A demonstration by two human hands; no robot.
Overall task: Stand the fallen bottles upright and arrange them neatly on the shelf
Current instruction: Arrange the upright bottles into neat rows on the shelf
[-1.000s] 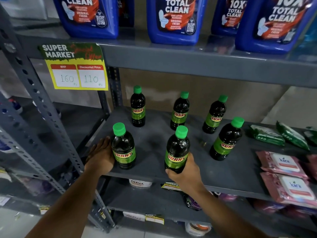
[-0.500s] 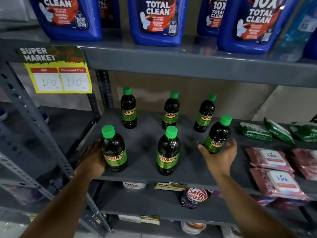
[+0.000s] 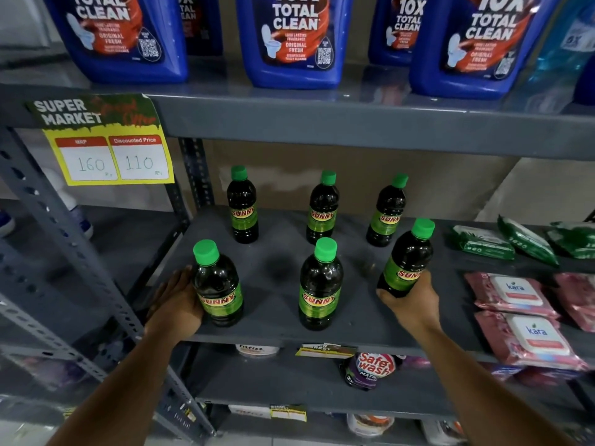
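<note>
Several dark "SUNNY" bottles with green caps stand upright on the grey shelf (image 3: pixel 283 323), in a back row and a front row. My left hand (image 3: pixel 178 300) wraps the left side of the front left bottle (image 3: pixel 219 288). My right hand (image 3: pixel 410 300) grips the base of the front right bottle (image 3: pixel 407 259), which leans slightly right. Between them the front middle bottle (image 3: pixel 318 284) stands free. Behind are the back left bottle (image 3: pixel 242 206), the back middle bottle (image 3: pixel 322 209) and the back right bottle (image 3: pixel 386 212).
Green packets (image 3: pixel 483 243) and pink wipe packs (image 3: pixel 515 294) lie on the shelf's right part. Large blue cleaner jugs (image 3: pixel 293 40) stand on the shelf above. A price tag (image 3: pixel 109 146) hangs at the left. A perforated steel upright (image 3: pixel 64 239) runs down the left side.
My right hand left the front middle bottle, went right and closed on the front right bottle. My left hand stays on the front left bottle. The camera moved closer.
</note>
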